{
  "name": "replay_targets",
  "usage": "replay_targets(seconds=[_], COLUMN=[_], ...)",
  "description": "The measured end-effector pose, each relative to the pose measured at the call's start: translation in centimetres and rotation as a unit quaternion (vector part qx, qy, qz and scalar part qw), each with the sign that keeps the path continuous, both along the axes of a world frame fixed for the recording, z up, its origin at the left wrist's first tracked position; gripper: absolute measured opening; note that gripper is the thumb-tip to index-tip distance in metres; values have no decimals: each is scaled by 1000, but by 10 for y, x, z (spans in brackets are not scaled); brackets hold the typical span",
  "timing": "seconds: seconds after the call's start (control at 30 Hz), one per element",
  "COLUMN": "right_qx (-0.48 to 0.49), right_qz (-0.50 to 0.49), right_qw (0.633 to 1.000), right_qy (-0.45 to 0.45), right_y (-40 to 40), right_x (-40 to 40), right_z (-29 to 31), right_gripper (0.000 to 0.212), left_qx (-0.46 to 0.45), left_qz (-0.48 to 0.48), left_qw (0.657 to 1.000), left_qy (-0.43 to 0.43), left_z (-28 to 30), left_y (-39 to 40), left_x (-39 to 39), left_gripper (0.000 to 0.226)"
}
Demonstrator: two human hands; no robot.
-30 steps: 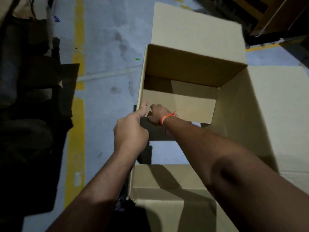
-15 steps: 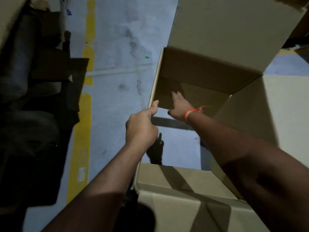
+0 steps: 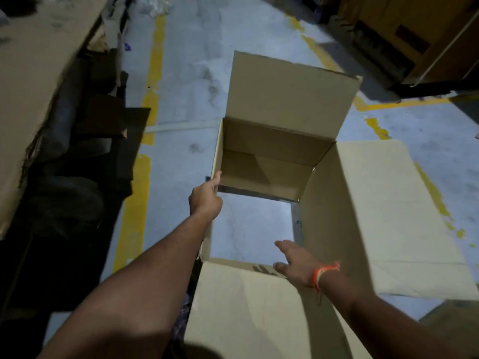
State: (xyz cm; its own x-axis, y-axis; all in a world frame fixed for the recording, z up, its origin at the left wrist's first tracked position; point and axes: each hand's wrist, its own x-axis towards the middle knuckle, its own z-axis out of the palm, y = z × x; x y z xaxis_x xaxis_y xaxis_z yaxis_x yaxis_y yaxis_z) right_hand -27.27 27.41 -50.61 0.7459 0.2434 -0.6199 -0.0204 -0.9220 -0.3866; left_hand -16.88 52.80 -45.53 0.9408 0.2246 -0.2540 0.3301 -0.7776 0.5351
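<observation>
Subject: one corrugated box [image 3: 324, 203], which is standing open on the floor [image 3: 186, 86] directly in front of the person. Its top flaps are spreading outward: the far flap [image 3: 290, 94] is standing up, the right flap [image 3: 375, 203] is lying flat and the near flap [image 3: 246, 307] is lying toward the person. The base is not closed. One bottom flap [image 3: 259, 177] is lying inward at the far side, and bare floor is showing through the rest of the opening.

Hands: they are working well apart. The left hand [image 3: 206, 200] is gripping the top edge of the left wall, with the thumb running along the rim. The right hand [image 3: 298, 265], which is wearing an orange thread [image 3: 321, 273] at the wrist, is reaching with spread fingers over the near rim and is holding nothing. Whether it is touching the board cannot be told.

Handling judgement: the box is looking light and empty. Its panels are stiff, but its creases are hinging freely, so the unclosed shell is likely racking out of square under any sideways pull. The best hold is along a wall rim or near a corner crease, not on a loose flap.

Surroundings: flattened cardboard [image 3: 39, 73] is piling up at the left beside a yellow line [image 3: 155, 60].
</observation>
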Motion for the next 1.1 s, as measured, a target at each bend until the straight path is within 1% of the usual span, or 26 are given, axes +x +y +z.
replay_targets(seconds=[0.1, 0.2, 0.27, 0.33, 0.43, 0.5, 0.53, 0.57, 0.6, 0.63, 0.67, 0.7, 0.73, 0.77, 0.97, 1.03, 1.1], right_qx=[25, 21, 2, -24, -51, -55, -53, -50, -48, -48, -51, -56, -61, -68, -92, -95, -95], right_qz=[-61, -84, -88, -84, -77, -75, -74, -72, -71, -71, -72, -73, -73, -73, -120, -138, -147], right_qw=[998, 996, 996, 995, 994, 993, 992, 993, 993, 993, 992, 992, 992, 991, 983, 980, 978], right_qy=[-22, -25, -32, -41, -60, -79, -82, -83, -85, -87, -87, -88, -88, -88, -103, -110, -110], right_y=[-13, -25, -31, -33, -30, -27, -25, -24, -23, -23, -23, -23, -22, -22, -9, -6, -2], right_x=[-23, -37, -45, -52, -60, -64, -66, -69, -71, -74, -76, -78, -80, -81, -78, -77, -73], right_z=[6, 10, 12, 16, 23, 27, 28, 30, 31, 33, 33, 34, 35, 36, 28, 23, 20], right_gripper=[64, 63, 62, 60, 54, 47, 44, 41, 39, 38, 38, 38, 37, 36, 39, 42, 46], left_qx=[6, 24, 39, 80, 131, 108, 95, 90, 97, 82, 67, 57, 57, 54, 2, -13, -1], left_qz=[-26, -70, -81, -60, 7, 23, 16, -11, -39, -25, -7, 4, 3, -3, 8, 6, 5], left_qw=[999, 995, 991, 986, 972, 965, 959, 951, 943, 949, 956, 962, 968, 973, 993, 995, 995], left_qy=[32, 67, 95, 134, 194, 238, 265, 296, 314, 305, 287, 266, 245, 223, 118, 101, 98], left_z=[-9, -9, -7, 0, 5, 5, 5, 5, 8, 9, 8, 6, 5, 4, 1, -4, -13], left_y=[-1, 0, 3, 6, 11, 18, 18, 16, 13, 11, 9, 8, 8, 10, 9, 4, -5], left_x=[-4, -17, -30, -48, -80, -100, -111, -123, -136, -147, -157, -164, -168, -170, -155, -145, -133], left_gripper=[81, 88, 93, 94, 87, 89, 91, 89, 82, 77, 83, 93, 100, 102, 98, 99, 103])
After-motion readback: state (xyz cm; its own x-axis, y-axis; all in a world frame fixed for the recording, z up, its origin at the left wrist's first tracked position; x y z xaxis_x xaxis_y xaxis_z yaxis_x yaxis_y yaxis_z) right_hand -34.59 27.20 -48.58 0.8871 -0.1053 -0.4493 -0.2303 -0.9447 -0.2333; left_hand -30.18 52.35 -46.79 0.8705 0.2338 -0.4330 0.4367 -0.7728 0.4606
